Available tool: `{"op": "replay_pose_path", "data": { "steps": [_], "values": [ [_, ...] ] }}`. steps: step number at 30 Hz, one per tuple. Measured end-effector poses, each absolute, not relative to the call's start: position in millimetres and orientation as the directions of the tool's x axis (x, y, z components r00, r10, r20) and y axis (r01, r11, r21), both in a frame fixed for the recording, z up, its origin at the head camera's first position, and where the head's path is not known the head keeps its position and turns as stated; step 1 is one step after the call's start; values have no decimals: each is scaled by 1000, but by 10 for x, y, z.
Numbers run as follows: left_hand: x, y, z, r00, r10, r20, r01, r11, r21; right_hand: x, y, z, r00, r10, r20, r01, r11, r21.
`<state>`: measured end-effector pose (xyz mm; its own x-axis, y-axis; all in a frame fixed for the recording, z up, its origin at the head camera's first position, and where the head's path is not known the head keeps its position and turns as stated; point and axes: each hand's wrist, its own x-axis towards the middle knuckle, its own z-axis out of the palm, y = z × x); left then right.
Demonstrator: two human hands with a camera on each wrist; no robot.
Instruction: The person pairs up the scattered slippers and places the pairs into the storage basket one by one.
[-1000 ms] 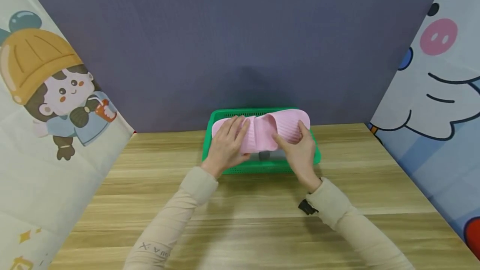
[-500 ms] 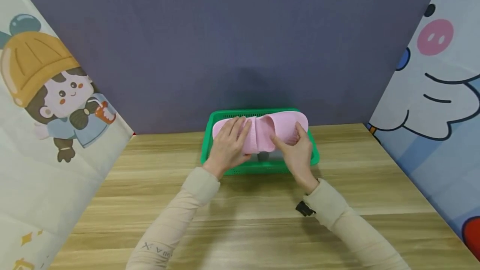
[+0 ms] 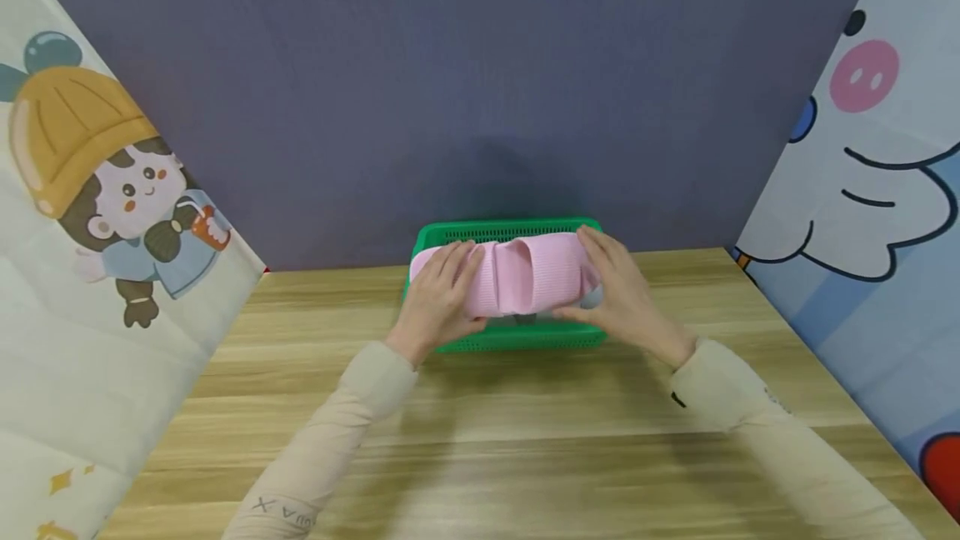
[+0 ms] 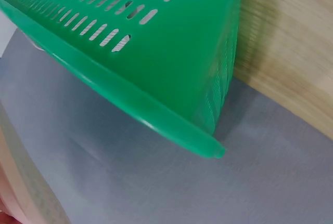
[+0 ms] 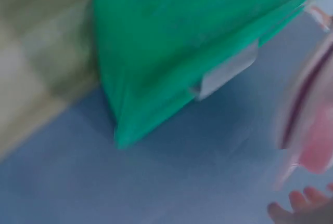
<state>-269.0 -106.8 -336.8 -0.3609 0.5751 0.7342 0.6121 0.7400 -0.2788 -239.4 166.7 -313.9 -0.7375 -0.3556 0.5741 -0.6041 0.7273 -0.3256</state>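
Observation:
A pink slipper (image 3: pixel 551 273) with ribbed bands lies level over the green basket (image 3: pixel 521 343) in the head view. I cannot tell whether a second slipper is under it. My left hand (image 3: pixel 438 294) grips its left end, fingers across the top and thumb on the near side. Around the right end, my right hand (image 3: pixel 626 298) is spread, fingertips at the far edge and thumb near the front. In the blurred right wrist view, those fingers (image 5: pixel 299 203) look apart from the pink slipper (image 5: pixel 315 135). The left wrist view shows the basket (image 4: pixel 171 68) but not the grip.
Something grey and whitish (image 3: pixel 592 298) is partly visible in the basket beneath the slipper. The basket stands on a wood-grain table (image 3: pixel 517 457), close to a dark grey-blue wall (image 3: pixel 480 65). Cartoon-printed sheets (image 3: pixel 135 190) flank the table on both sides.
My right hand has moved off the slipper's upper band and outward to its right end, fingers spreading wider. The slipper has shifted slightly left and toward me, with my left hand still on it.

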Motion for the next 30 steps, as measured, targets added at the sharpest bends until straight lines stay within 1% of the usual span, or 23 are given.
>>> {"op": "replay_pose_path", "data": {
  "steps": [2, 3, 5, 8, 13, 21, 27, 30],
  "values": [
    [-2632, -1126, -3371, -333, 590, 735, 639, 715, -284, -2378, 1664, -3128, -668, -470, 577, -666, 724, -182],
    [-2603, -1152, -3371, -319, 596, 737, 654, 701, -284, -2364, 1654, -3124, -644, -510, 570, -684, 717, -132],
    [-2543, -1202, -3368, -296, 606, 738, 679, 678, -283, -2325, 1623, -3132, -622, -554, 553, -707, 701, -93],
    [-2465, -1266, -3361, -272, 619, 737, 706, 649, -284, -2261, 1565, -3169, -615, -563, 552, -719, 688, -98],
    [-2375, -1376, -3351, -244, 636, 732, 729, 618, -295, -2154, 1449, -3238, -590, -547, 595, -732, 673, -108],
    [-2249, -1519, -3305, -236, 668, 706, 766, 574, -288, -1948, 1262, -3269, -513, -521, 682, -743, 668, -48],
    [-2127, -1588, -3296, -198, 690, 696, 778, 542, -316, -1756, 1135, -3313, -519, -500, 693, -725, 687, -47],
    [-2126, -1563, -3300, -193, 689, 698, 771, 547, -327, -1746, 1134, -3305, -523, -499, 691, -725, 687, -53]
  ]
}}
